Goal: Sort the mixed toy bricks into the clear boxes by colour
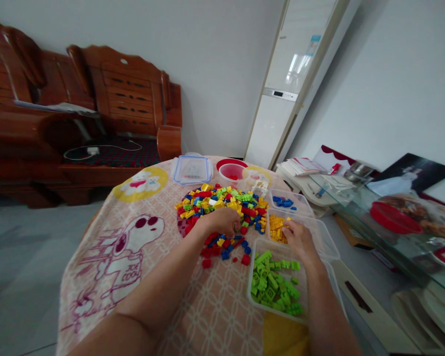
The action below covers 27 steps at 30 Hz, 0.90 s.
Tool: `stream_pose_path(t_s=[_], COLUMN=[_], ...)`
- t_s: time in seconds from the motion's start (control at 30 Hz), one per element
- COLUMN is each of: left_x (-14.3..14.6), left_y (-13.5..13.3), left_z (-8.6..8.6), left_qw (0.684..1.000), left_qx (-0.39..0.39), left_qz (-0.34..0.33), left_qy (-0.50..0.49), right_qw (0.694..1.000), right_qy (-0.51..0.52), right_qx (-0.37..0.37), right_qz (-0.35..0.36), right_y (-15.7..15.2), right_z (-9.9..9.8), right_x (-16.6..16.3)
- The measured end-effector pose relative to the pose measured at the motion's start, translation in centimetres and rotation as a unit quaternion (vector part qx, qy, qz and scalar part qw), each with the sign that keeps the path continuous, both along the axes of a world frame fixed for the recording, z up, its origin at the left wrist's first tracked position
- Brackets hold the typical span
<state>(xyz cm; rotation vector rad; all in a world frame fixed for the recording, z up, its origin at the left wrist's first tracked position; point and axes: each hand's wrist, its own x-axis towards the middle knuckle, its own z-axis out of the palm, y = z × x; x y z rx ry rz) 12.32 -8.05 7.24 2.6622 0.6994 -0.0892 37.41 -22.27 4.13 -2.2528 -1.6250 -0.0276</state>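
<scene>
Green bricks (270, 291) lie nearer than the right hand (299, 238), at yellow bricks (276, 227); the left hand (224, 221), apart, meets the mixed pile (222, 199). Grips unclear; light pinches should suit.

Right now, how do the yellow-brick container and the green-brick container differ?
The yellow-brick container has the right hand at its yellow bricks; the green-brick container has no hand inside. The green-brick container appears lower in view than the yellow-brick container. Both are see-through and hold many pieces.
</scene>
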Motion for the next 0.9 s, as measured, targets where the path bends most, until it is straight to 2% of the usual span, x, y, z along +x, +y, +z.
stream_pose_path(t_s=[0.17,0.37,0.6,0.9], left_x=[0.9,1.2,0.6,1.8], left_y=[-1.1,-0.9,-0.8,-1.5], left_z=[-0.5,-0.6,0.0,-1.3], left_qw=[0.999,0.995,0.999,0.998], left_qx=[0.019,0.068,0.025,0.068], left_qz=[-0.027,0.035,0.024,0.011], left_qy=[0.021,-0.068,0.015,-0.003], right_qw=[1.000,1.000,1.000,1.000], right_qy=[0.000,-0.008,-0.011,-0.007], right_qx=[-0.004,-0.001,-0.010,-0.008], right_qz=[-0.004,-0.008,-0.009,-0.007], right_y=[0.0,0.0,-0.1,-0.2], right_z=[0.1,0.1,0.4,0.4], right_x=[0.0,-0.1,-0.3,-0.3])
